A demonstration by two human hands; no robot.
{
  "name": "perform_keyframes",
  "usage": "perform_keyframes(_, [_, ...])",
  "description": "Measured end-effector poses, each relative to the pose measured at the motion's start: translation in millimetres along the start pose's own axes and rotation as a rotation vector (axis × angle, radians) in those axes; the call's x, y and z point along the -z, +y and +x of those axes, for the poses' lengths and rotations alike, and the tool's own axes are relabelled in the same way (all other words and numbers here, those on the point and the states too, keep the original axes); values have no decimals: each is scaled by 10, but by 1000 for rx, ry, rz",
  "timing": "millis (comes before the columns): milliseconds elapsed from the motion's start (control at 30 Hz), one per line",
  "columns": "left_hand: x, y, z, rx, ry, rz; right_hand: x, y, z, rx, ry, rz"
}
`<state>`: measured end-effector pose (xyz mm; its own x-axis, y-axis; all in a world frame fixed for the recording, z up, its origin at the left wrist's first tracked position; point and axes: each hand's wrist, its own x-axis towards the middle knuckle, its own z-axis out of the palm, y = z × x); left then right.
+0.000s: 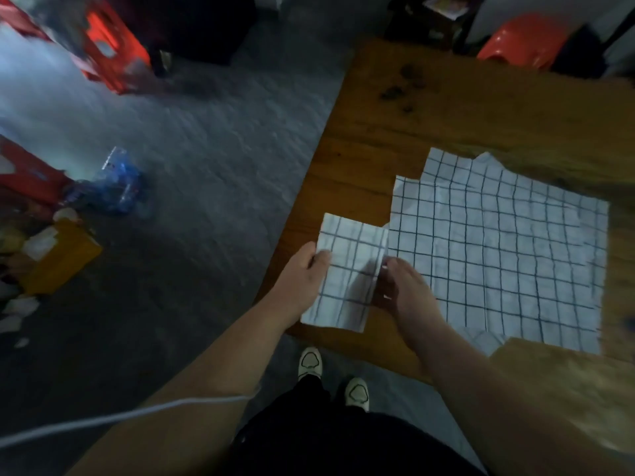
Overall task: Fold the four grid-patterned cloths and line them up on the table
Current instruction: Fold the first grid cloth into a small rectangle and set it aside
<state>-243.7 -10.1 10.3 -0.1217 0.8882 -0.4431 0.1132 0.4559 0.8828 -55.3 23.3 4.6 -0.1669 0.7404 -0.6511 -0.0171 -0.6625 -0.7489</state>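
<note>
Right hand (409, 290): pinches folded cloth's (347, 269) 3 o'clock edge.
Left hand (305, 273): grips its 9 o'clock edge.
Spread cloths (498, 252): at its 3 o'clock.

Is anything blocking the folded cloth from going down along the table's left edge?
Nothing visible does. The left hand and right hand hold the folded cloth over the near left corner of the table, with bare wood beyond it. The spread cloths lie just to its right; dark specks sit at the far end.
</note>
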Motion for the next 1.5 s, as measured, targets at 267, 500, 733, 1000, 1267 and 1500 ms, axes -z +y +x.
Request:
perform_keyframes(267, [143, 143, -699, 36, 236, -30, -436, -67, -400, 413, 60, -638])
perform_keyframes(500, [914, 40, -933, 5, 337, -30, -1237, -201, -499, 507, -9, -719])
perform_keyframes(733, [2506, -328, -734, -89, 539, 78, -2939, -146, -138, 523, -108, -758])
perform_keyframes(1000, [4571, -178, -315, -73, 517, 82, -4924, -317, 357, 553, -33, -623])
perform_keyframes(1267, [5174, 328, 571, -153, 425, 164, -5172, -1047, 960, 423, -20, -587])
perform_keyframes(1500, [5043, 1063, 1820, -128, 157, 127, -4836, -1745, 1745, 416, 126, -449])
